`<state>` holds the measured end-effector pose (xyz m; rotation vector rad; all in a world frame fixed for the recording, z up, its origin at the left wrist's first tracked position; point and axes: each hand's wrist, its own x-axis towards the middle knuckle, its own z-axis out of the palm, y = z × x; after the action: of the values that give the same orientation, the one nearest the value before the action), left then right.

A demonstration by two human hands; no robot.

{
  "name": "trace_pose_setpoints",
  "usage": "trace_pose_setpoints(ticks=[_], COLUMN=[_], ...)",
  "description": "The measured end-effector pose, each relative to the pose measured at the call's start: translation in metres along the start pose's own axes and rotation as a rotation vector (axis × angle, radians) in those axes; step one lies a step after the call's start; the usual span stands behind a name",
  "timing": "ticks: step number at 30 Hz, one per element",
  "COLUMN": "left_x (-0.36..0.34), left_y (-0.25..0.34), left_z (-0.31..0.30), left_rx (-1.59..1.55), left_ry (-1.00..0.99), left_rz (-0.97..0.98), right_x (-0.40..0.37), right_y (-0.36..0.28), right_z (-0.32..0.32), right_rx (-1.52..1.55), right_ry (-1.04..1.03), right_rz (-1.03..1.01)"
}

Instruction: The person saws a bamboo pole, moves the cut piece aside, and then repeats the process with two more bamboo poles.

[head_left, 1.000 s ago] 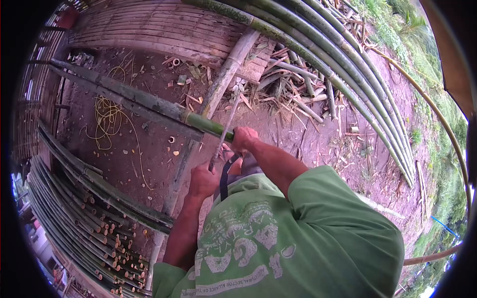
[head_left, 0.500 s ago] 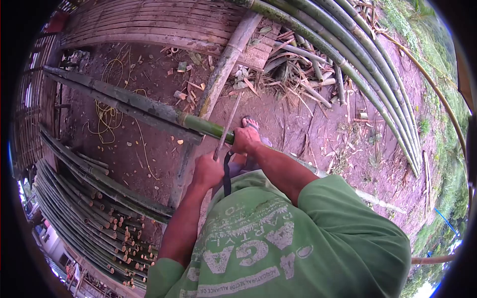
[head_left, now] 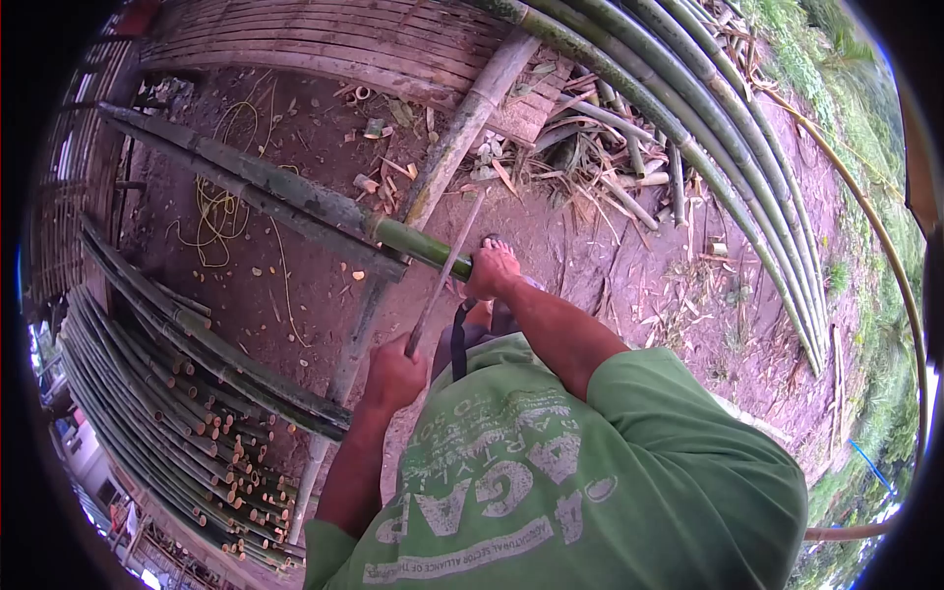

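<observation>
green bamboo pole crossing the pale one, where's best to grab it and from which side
Grip the green bamboo pole on its round near end, from above with the palm wrapped over, as the right hand does. It lies roughly level over the pale pole, so its top is free. Probably stay on the body side of the blade held by the left hand.

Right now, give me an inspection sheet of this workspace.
Surface: bare dirt ground.
Job's things: green bamboo pole crossing a pale pole; long blade across it.
Clutter: bamboo offcuts and chips.
Hands: left hand fingers closed on the long blade's handle; right hand grips the green bamboo pole.
Cables: yellow cord loose on the ground.
Surroundings: stacked bamboo left, long green poles right, slatted bamboo panel, grass.
</observation>
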<state>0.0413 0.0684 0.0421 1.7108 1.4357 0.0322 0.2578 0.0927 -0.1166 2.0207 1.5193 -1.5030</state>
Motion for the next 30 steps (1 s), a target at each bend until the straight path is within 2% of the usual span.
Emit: trace_pose_setpoints(ticks=[3,4,7,9,11,13,17,20,22,25,28,30], left_x=[-0.065,-0.071,-0.054,0.006,0.060,0.075,0.051,0.048,0.043,0.046,0.053,0.076], left_y=[0.017,0.024,0.027,0.013,-0.020,-0.032,-0.085,-0.074,-0.045,-0.028,-0.011,0.007], left_z=[-0.040,-0.046,-0.044,-0.002,0.043,0.055,0.079,0.074,0.058,0.038,0.031,0.030], left_rx=[0.064,0.083,0.090,-0.016,0.067,0.051,-0.085,-0.176,-0.108,-0.068,-0.041,0.002], left_ry=[-0.127,-0.151,-0.170,-0.121,-0.045,-0.021,-0.031,-0.009,-0.036,-0.070,-0.216,-0.265], left_rz=[-0.171,-0.237,-0.236,-0.069,0.038,0.089,0.073,0.058,0.058,0.010,-0.039,-0.051], right_x=[0.009,0.004,-0.013,-0.017,-0.009,-0.005,0.008,0.018,0.008,0.007,0.013,0.011], right_y=[0.007,0.003,-0.012,-0.016,-0.012,-0.006,-0.002,0.004,-0.003,0.002,0.008,0.008], right_z=[0.007,0.007,-0.004,-0.008,-0.004,0.005,0.022,0.018,0.015,0.035,0.030,0.025], right_rx=[0.038,0.013,-0.080,-0.100,-0.090,-0.137,-0.095,-0.084,-0.025,-0.140,-0.084,-0.013], right_ry=[-0.085,-0.035,0.059,0.048,0.065,0.144,0.148,0.072,-0.054,0.144,0.062,0.112], right_rz=[0.032,0.036,0.020,0.000,-0.013,-0.026,-0.015,0.031,0.065,-0.057,0.020,0.020])
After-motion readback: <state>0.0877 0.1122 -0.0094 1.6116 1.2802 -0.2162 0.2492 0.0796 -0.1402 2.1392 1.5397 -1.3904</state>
